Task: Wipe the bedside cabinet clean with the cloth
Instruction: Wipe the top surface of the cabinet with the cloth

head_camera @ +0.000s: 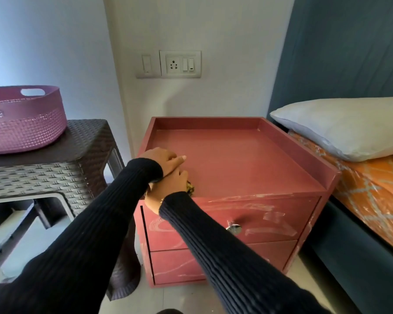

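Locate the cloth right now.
In the head view the cloth sits at the front-left corner of the red bedside cabinet top, mostly hidden under the right hand; the left hand lies just behind it.

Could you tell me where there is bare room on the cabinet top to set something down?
Most of the cabinet top is bare: from its raised back rim forward to the front edge, and across to the right rim by the pillow. Only the front-left corner is crowded, where the left hand and right hand overlap on the cloth.
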Motion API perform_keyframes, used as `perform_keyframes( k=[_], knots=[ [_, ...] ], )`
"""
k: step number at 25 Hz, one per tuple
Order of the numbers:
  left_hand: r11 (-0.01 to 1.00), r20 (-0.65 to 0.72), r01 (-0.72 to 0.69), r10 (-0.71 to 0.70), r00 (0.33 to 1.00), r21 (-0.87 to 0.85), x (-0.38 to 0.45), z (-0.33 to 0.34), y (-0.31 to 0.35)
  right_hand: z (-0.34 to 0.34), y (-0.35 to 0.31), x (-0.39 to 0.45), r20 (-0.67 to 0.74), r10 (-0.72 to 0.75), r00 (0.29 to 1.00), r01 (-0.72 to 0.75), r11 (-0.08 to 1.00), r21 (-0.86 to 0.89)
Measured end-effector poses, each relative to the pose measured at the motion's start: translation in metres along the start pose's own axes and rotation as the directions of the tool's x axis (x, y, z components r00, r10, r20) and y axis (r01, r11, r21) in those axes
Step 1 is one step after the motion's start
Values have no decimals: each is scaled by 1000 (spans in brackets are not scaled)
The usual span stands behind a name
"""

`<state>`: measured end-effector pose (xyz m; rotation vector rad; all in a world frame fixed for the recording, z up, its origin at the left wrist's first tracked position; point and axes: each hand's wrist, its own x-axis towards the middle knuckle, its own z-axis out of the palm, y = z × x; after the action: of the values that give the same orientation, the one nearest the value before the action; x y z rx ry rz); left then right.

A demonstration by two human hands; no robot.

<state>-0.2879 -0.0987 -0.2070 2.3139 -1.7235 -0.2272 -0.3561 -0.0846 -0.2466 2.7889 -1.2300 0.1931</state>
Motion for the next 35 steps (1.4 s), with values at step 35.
perform_keyframes(
  k=[35],
  knots=[
    [948, -543, -312, 226, 808, -69, -50, 73, 4, 42, 80, -29, -488, -244, 838, 198, 969, -145]
  ],
)
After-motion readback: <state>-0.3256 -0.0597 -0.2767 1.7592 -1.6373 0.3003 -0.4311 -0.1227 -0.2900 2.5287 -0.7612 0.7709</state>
